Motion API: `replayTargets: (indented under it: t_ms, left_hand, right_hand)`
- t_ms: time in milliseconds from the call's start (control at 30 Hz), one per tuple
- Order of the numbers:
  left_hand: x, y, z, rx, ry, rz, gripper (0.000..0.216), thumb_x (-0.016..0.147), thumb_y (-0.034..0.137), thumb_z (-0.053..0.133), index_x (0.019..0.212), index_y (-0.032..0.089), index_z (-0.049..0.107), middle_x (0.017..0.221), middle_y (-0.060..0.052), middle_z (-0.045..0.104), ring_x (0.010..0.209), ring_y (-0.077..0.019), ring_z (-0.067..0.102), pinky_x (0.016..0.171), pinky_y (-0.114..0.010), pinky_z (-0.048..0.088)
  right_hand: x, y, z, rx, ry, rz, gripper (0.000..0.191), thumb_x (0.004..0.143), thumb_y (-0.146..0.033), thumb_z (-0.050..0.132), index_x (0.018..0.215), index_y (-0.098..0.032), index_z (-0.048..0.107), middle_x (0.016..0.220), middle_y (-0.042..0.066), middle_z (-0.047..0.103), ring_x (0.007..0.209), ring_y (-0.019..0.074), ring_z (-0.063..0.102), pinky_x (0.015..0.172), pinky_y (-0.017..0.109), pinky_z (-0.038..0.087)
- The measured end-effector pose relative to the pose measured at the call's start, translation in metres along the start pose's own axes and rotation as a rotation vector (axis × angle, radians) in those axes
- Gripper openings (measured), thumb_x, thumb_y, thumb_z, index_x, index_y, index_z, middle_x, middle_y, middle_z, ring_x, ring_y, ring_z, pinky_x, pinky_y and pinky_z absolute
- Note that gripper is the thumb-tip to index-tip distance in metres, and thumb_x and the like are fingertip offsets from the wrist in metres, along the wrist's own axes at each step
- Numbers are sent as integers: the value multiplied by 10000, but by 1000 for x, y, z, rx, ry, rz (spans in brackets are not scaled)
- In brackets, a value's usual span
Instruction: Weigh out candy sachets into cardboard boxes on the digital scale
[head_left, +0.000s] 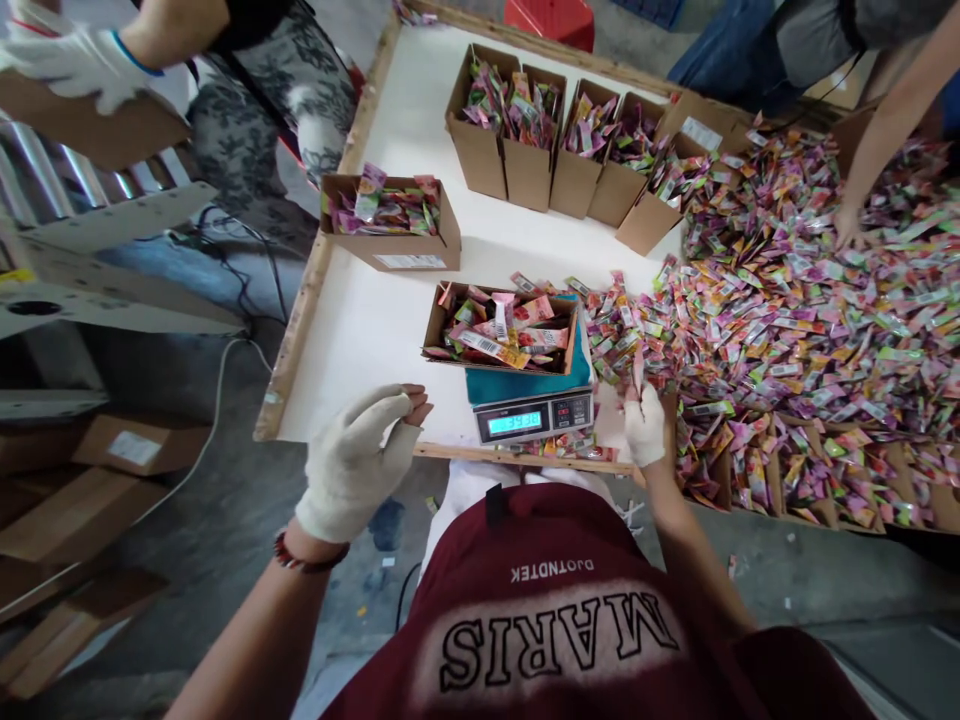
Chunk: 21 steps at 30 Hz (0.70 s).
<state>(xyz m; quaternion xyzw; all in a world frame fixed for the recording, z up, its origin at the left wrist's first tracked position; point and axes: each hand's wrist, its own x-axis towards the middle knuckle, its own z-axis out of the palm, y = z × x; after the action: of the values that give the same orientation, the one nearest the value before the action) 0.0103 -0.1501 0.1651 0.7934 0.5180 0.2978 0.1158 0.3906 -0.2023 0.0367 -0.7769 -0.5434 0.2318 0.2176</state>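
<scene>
My left hand [364,455], in a white glove with bare fingertips, hovers over the table's near edge. Its fingers are curved and apart, and it holds nothing. My right hand [643,428], gloved the same way, is right of the scale at the edge of the loose packets. A slim pinkish snack packet [638,368] appears pinched in its fingertips, partly hidden. Between my hands, an open carton [499,366] filled with small colourful packets [504,325] rests on a digital scale [534,412] with a teal plate and a lit display.
Another filled carton [386,250] stands at the left table edge [300,300]. Several filled cartons [525,175] line the far side. A large packet heap [810,290] covers the right. Co-workers' hands show: one bare [849,225], one gloved [82,65] on a box.
</scene>
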Motion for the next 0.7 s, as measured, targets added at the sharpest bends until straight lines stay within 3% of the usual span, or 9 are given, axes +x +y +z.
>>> replayTargets:
  t_ms: [67,167,233,300,400,533,633,700]
  left_hand:
    - [7,5,5,-26,-1,24,45,911,184,643,933,188,682,1049,-71,774,940,-201,752,838,-312,615]
    - [17,16,9,-51,-11,71,36,921,178,633,921,183,670,1054,-73,766,954,-190,744,852,-304,611]
    - [21,20,9,-62,-20,93,41,921,174,629,918,183,669,1047,-73,763,957,-188,740,851,-299,609]
    - [22,20,9,-70,-21,106,51,921,171,623,926,183,673,1035,-74,761,953,-190,738,847,-299,607]
    - [21,14,6,-71,-16,102,66,917,173,622,948,193,676,1036,-71,759,947,-191,735,848,-307,603]
    - [25,4,3,-59,-27,58,73,916,197,622,964,207,676,1061,-67,756,974,-202,731,873,-330,600]
    - [36,0,3,-70,-42,53,81,920,212,616,973,209,677,1074,-72,757,1000,-209,726,897,-345,600]
    - [46,-1,5,-69,-61,55,93,926,229,608,981,213,682,1069,-70,758,999,-210,725,901,-354,603]
  right_hand:
    - [13,-44,-21,123,45,-225,313,1058,-416,323,1141,-210,543,1006,83,652,886,204,633,849,346,516]
    - [34,-118,-44,139,5,-547,246,1032,-403,442,1138,-215,561,1088,100,637,999,234,631,918,375,516]
    - [41,-150,-54,105,-16,-615,309,1009,-401,504,1241,-202,547,1201,123,614,1045,248,628,934,389,526]
    - [38,-154,-63,96,-34,-589,394,990,-401,547,1326,-198,521,1277,127,593,1012,232,640,909,377,544]
    - [15,-107,-81,32,-50,-423,356,983,-418,551,1269,-206,571,1201,111,629,886,204,650,840,353,552]
    - [-37,-7,-101,-327,-38,-17,308,979,-413,505,1134,-178,629,1099,152,670,998,276,649,854,382,509]
    - [-71,42,-97,-579,-264,300,305,976,-401,492,1089,-159,639,1023,155,695,928,274,665,773,356,471]
    - [-82,56,-85,-631,-398,390,295,969,-364,500,1131,-155,629,1036,147,706,907,254,675,747,330,449]
